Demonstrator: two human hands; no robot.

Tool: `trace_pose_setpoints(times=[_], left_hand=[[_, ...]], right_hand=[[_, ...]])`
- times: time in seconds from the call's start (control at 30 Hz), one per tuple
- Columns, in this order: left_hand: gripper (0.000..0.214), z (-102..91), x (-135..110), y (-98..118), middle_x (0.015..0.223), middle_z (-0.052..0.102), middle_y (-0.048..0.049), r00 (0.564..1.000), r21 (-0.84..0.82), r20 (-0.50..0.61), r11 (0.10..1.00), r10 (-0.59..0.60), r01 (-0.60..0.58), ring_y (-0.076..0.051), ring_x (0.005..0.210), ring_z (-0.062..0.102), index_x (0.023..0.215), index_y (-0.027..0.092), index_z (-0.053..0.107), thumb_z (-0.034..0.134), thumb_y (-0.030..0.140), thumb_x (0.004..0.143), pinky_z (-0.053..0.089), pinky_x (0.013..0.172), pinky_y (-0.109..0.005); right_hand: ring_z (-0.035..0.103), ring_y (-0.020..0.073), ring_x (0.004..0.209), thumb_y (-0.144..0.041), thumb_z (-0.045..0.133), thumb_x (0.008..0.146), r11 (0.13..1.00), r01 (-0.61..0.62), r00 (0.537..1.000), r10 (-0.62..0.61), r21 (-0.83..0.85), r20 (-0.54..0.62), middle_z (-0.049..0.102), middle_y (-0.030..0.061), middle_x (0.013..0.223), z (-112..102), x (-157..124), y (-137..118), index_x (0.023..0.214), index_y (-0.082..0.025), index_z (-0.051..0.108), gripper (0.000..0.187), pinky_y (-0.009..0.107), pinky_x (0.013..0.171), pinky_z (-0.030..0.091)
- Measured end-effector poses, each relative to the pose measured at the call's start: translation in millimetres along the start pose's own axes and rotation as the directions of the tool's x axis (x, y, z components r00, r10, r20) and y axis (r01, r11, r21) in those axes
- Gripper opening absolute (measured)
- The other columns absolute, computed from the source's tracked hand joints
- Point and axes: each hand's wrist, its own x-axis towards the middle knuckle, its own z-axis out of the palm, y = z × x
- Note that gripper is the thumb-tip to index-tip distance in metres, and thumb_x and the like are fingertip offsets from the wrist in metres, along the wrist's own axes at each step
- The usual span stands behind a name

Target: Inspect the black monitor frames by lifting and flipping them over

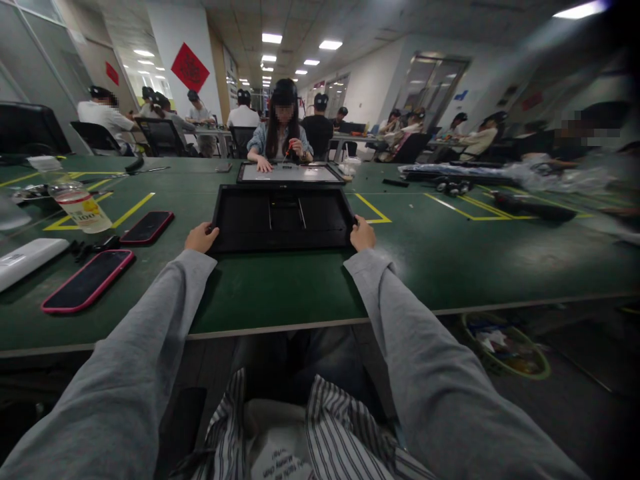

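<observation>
A black monitor housing (245,220), a shallow rectangular shell with a raised rim, is in front of me over the green table. My left hand (201,238) grips its left edge, thumb over the rim. On the opposite edge my right hand (363,235) holds it the same way, with the fingers partly hidden behind the side. Two thin metal strips and a small opening show in the middle of the shell. Just beyond it lies a flat panel in a dark frame (290,173), at which a person across the table holds a red-handled screwdriver (290,145).
Two phones in pink cases (90,280), a drink bottle (80,203) and a white device (30,260) lie on the left of the table (280,287). Wrapped parts (455,173) lie at the back right. A waste basket (505,343) stands below the table edge.
</observation>
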Motion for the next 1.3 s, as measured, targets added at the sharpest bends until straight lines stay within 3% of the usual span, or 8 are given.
trace_pose_setpoints(times=[0.2, 0.37, 0.53, 0.67, 0.9, 1.3], left_hand=[[0.062, 4.5, 17.7, -6.6, 0.124, 0.07, -0.0147, 0.999, -0.04, 0.01, 0.999, 0.036, -0.036, -0.026, 0.117, 0.065, 0.135, 0.013, 0.062, 0.054, 0.051, 0.088, 0.047, 0.101, -0.033], [0.058, 2.0, 14.7, -2.7, 0.118, 0.073, -0.0071, 0.997, -0.052, 0.031, 0.996, 0.073, -0.071, -0.023, 0.107, 0.067, 0.138, 0.018, 0.061, 0.05, 0.048, 0.089, 0.049, 0.096, -0.031], [0.055, -0.6, 9.4, 5.6, 0.129, 0.069, -0.0076, 0.992, 0.026, 0.021, 0.992, 0.127, -0.127, -0.026, 0.117, 0.063, 0.14, 0.019, 0.061, 0.043, 0.045, 0.094, 0.045, 0.102, -0.033], [0.056, 0.8, 9.8, 6.0, 0.132, 0.068, -0.0079, 0.994, 0.07, 0.024, 0.992, 0.106, -0.108, -0.026, 0.119, 0.062, 0.144, 0.019, 0.057, 0.043, 0.044, 0.095, 0.044, 0.102, -0.033], [0.059, -0.6, 9.8, 9.7, 0.133, 0.067, -0.0114, 0.994, 0.072, 0.031, 0.992, 0.104, -0.106, -0.026, 0.111, 0.065, 0.146, 0.016, 0.055, 0.043, 0.044, 0.096, 0.045, 0.102, -0.036], [0.056, 2.7, 10.9, 6.8, 0.137, 0.064, -0.009, 0.991, 0.06, 0.003, 0.989, 0.133, -0.132, -0.027, 0.126, 0.057, 0.142, 0.019, 0.058, 0.044, 0.044, 0.094, 0.041, 0.109, -0.037]], right_hand=[[0.059, 0.0309, 0.123, -0.025, 0.042, 0.096, 0.997, 0.05, 0.998, -0.047, 0.058, -0.045, 0.063, 0.0149, 0.137, 16.1, 19.8, 6.0, 0.148, -0.021, 0.051, 0.053, 0.048, 0.105, 0.045], [0.061, 0.0321, 0.12, -0.026, 0.044, 0.094, 0.99, 0.097, 0.992, -0.089, 0.099, -0.085, 0.067, 0.016, 0.13, 20.4, 25.8, 13.0, 0.146, -0.017, 0.054, 0.053, 0.051, 0.105, 0.045], [0.062, 0.033, 0.119, -0.024, 0.044, 0.093, 0.987, 0.128, 0.99, -0.12, 0.1, -0.079, 0.068, 0.0183, 0.128, 21.4, 31.0, 14.4, 0.145, -0.013, 0.054, 0.054, 0.051, 0.105, 0.045], [0.061, 0.0328, 0.122, -0.021, 0.044, 0.093, 0.983, 0.145, 0.988, -0.138, 0.109, -0.07, 0.065, 0.0186, 0.133, 22.8, 33.9, 16.1, 0.145, -0.011, 0.054, 0.055, 0.051, 0.107, 0.044], [0.057, 0.029, 0.13, -0.02, 0.044, 0.092, 0.971, 0.191, 0.981, -0.183, 0.144, -0.068, 0.06, 0.016, 0.142, 27.2, 47.0, 22.6, 0.145, -0.01, 0.053, 0.055, 0.047, 0.113, 0.041], [0.057, 0.0267, 0.13, -0.02, 0.046, 0.089, 0.954, 0.223, 0.975, -0.219, 0.201, -0.043, 0.06, 0.0154, 0.142, 34.6, 60.2, 31.0, 0.144, -0.01, 0.053, 0.056, 0.047, 0.114, 0.041]])
